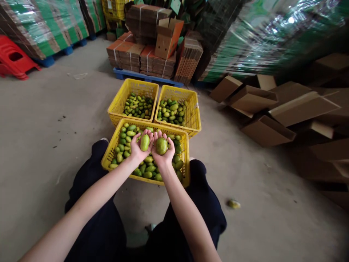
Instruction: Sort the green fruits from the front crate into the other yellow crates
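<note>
Palm up over the near yellow crate (107, 154), my left hand (137, 151) holds an oval, yellow-green fruit (144, 142) with its fingers curled about it. Right beside it, my right hand (165, 159) cradles a rounder, darker green fruit (161, 146), also palm up. The two hands nearly touch at the fingers. Under them the crate is filled with similar green and yellowish fruits (148, 174), partly hidden by my hands and forearms. The exact kind of fruit is hard to tell.
Two more yellow crates, left (116, 105) and right (194, 118), hold similar fruit just beyond. Bundled flat cartons (131, 54) sit on a blue pallet (148, 77). Open cardboard boxes (253, 98) pile up at right. A red stool (16, 60) stands far left; one fruit (233, 203) lies on the floor.
</note>
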Demonstrator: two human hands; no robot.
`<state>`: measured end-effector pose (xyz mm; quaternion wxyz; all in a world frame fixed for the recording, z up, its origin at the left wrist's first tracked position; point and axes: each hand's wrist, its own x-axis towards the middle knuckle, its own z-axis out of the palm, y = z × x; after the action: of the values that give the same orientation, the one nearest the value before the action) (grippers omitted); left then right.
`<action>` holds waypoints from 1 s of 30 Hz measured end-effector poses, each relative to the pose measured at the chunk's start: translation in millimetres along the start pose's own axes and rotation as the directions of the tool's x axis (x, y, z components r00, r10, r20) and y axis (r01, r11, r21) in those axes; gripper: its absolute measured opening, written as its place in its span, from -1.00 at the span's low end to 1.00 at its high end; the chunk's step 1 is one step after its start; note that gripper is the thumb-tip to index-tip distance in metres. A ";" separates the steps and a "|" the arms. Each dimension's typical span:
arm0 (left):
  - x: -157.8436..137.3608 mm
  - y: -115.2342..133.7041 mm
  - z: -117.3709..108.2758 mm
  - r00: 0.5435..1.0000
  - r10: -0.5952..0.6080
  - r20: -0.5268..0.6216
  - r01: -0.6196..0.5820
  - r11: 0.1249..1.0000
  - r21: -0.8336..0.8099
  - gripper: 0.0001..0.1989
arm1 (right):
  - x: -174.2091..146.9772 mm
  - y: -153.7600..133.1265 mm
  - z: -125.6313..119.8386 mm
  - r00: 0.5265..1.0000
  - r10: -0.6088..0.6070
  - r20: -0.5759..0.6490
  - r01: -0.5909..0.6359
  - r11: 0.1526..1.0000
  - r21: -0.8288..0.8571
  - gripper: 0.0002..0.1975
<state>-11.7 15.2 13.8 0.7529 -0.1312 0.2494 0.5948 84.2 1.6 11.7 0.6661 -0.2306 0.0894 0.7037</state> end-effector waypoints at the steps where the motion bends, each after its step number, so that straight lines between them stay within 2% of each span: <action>1: 0.2 -0.2 -0.7 1.000 -0.006 0.005 0.006 1.000 0.005 -0.77 | 0.3 -0.1 -0.8 1.000 -0.001 0.000 0.001 1.000 -0.002 -0.89; 10: 2.4 0.4 -2.4 0.996 -0.079 0.052 0.080 0.997 -0.018 -0.80 | 14.7 -1.5 -12.8 1.000 -0.009 0.029 0.012 0.994 -0.113 -0.80; 16: -1.3 -0.4 1.0 0.998 -0.063 0.005 0.063 0.998 0.006 -0.86 | 22.9 -0.2 -21.9 0.999 0.005 0.034 0.001 0.984 -0.177 -0.73; 22: -3.3 -0.7 5.3 0.999 -0.043 -0.017 0.044 0.999 0.025 -0.90 | 18.8 -0.5 -16.8 0.999 0.031 -0.010 -0.032 0.986 -0.166 -0.69; 26: -2.2 1.7 7.7 0.999 -0.019 -0.038 0.021 0.997 0.069 -0.86 | 19.8 -2.3 -17.5 0.997 0.058 -0.041 -0.065 0.980 -0.186 -0.61; 28: -2.4 3.7 8.9 0.998 -0.045 -0.053 0.051 0.992 0.115 -0.81 | 22.2 -2.5 -19.2 0.997 0.056 -0.047 -0.065 0.972 -0.224 -0.66; 30: -3.4 5.3 10.3 0.998 -0.058 -0.036 0.063 0.981 0.182 -0.74 | 23.5 -2.6 -19.1 0.999 -0.017 -0.036 0.005 0.952 -0.305 -0.82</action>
<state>-15.1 18.8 24.8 0.7756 -0.0780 0.3106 0.5440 90.5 14.6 -15.0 0.6246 -0.3444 -0.0090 0.7008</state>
